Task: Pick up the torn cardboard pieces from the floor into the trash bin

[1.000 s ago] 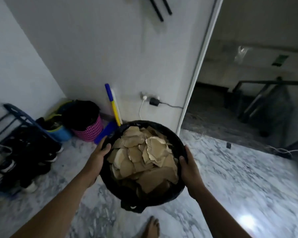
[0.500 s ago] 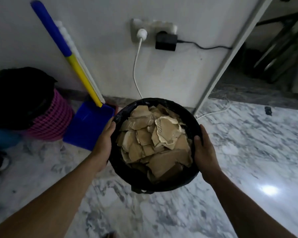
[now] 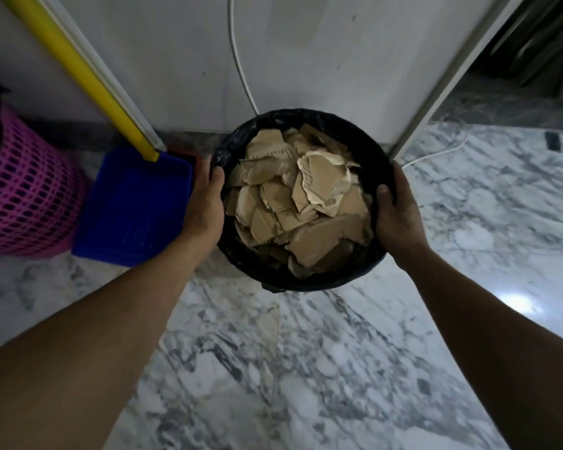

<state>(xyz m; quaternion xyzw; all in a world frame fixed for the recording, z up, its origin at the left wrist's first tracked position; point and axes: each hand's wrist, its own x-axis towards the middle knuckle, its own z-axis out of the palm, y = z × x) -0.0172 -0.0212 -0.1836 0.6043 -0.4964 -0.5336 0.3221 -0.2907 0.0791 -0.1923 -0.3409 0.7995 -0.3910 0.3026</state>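
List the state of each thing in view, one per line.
trash bin: bag-lined, full, held at both sides.
cardboard pieces: piled inside the bin.
left hand: grips the bin's left rim.
right hand: grips the bin's right rim.
blue dustpan: on the floor, yellow handle leaning against the wall.
pink basket: upright beside the dustpan.
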